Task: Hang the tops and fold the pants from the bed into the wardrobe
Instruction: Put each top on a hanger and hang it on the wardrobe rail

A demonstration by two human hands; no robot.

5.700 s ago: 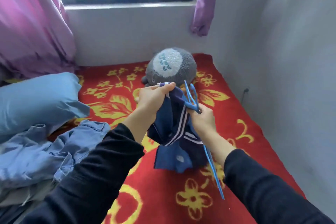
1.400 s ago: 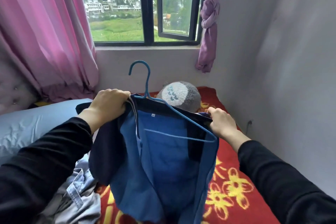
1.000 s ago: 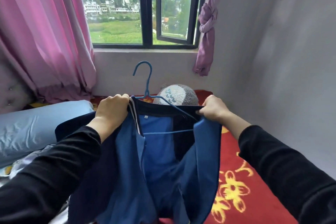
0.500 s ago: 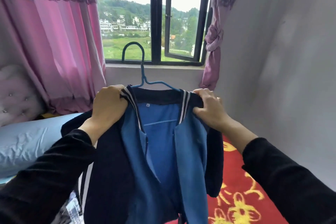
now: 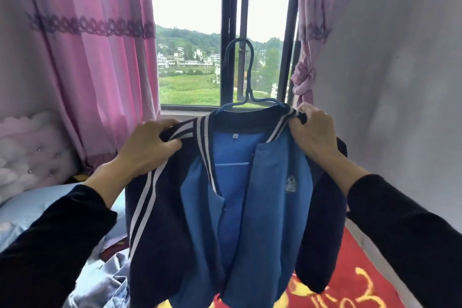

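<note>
A blue and navy jacket [image 5: 265, 207] with white stripes hangs on a blue hanger [image 5: 246, 77], held up in front of the window. My left hand [image 5: 150, 147] grips the jacket's left shoulder near the striped collar. My right hand [image 5: 312, 135] grips the right shoulder at the collar. The hanger's hook sticks up above the collar, and its bar shows inside the open front. A pile of pale blue clothes [image 5: 100, 285] lies on the bed at the lower left, partly hidden by the jacket.
The bed has a red cover with yellow flowers [image 5: 350, 282] at the lower right and a light blue pillow [image 5: 30, 210] at the left. Pink curtains [image 5: 95, 57] flank the window [image 5: 230, 32]. A grey wall [image 5: 400, 70] runs close on the right.
I have lifted the jacket higher and spread its shoulders over the hanger. Both hands moved outward along the collar. My view tilted up, and the plush toy is out of sight.
</note>
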